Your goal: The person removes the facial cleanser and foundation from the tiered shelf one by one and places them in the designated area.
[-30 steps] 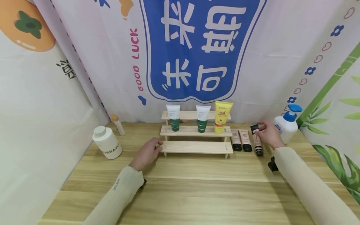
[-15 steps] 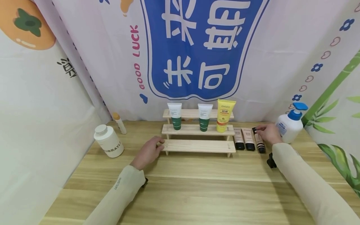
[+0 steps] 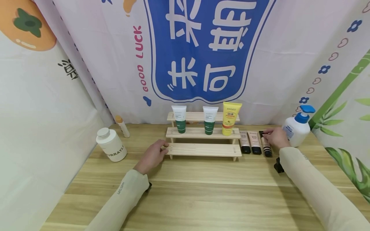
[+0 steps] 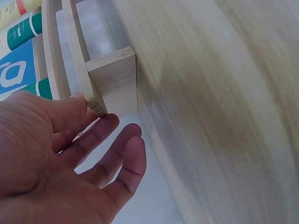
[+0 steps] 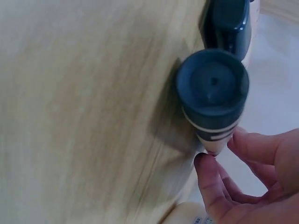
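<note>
In the head view my left hand (image 3: 152, 156) pinches the left end of the lowest step of a three-step wooden display rack (image 3: 203, 149). The left wrist view shows the thumb above the board (image 4: 84, 60) and a fingertip at its edge, the other fingers loosely bent. My right hand (image 3: 278, 138) pinches the far end of a beige tube with a black cap (image 3: 267, 152), which lies on the table. In the right wrist view the cap (image 5: 212, 86) faces the camera. Two BB cream tubes (image 3: 244, 141) lie beside it, close to the rack.
Two white-and-green tubes (image 3: 209, 120) and a yellow tube (image 3: 230, 118) stand on the middle step. A white pump bottle (image 3: 296, 128) is right of my right hand. At left stand a white jar (image 3: 112, 146) and an orange-capped stick (image 3: 123, 127). A printed curtain (image 3: 115, 64) hangs behind.
My right hand has brought the black-capped tube slightly back and down, level with the two BB cream tubes. My left hand keeps its place on the rack. The head view has shifted a little.
</note>
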`<state>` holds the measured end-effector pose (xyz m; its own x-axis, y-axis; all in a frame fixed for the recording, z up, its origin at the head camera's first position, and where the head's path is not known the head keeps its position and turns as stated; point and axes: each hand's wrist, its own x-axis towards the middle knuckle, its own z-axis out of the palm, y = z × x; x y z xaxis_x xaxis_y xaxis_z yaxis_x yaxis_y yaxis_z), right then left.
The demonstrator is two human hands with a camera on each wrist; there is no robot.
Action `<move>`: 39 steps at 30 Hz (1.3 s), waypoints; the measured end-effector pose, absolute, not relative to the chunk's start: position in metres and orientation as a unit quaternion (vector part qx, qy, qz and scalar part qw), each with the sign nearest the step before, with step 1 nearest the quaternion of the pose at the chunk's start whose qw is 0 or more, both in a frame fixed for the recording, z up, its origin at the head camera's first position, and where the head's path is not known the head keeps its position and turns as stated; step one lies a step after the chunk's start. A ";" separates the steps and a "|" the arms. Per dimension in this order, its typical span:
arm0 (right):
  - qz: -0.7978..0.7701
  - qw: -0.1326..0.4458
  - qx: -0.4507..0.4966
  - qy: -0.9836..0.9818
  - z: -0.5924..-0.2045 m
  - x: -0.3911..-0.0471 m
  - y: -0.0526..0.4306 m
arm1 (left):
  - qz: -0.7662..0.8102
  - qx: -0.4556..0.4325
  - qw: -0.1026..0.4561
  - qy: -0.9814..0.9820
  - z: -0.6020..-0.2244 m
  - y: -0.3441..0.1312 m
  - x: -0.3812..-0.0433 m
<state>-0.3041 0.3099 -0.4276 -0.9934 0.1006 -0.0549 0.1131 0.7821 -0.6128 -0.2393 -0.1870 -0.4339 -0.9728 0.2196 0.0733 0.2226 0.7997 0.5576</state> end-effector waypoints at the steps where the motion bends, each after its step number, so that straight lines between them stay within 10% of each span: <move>1: -0.324 0.008 0.056 0.944 -0.427 -0.304 0.309 | -0.295 -0.116 0.003 -0.948 -0.434 -0.187 -0.239; 20: -0.430 -0.305 -0.158 0.835 -0.358 -0.279 0.232 | -0.292 -0.118 0.001 -0.949 -0.432 -0.188 -0.239; 39: -0.467 -0.287 -0.240 0.801 -0.363 -0.290 0.193 | -0.301 -0.113 -0.008 -0.947 -0.432 -0.187 -0.237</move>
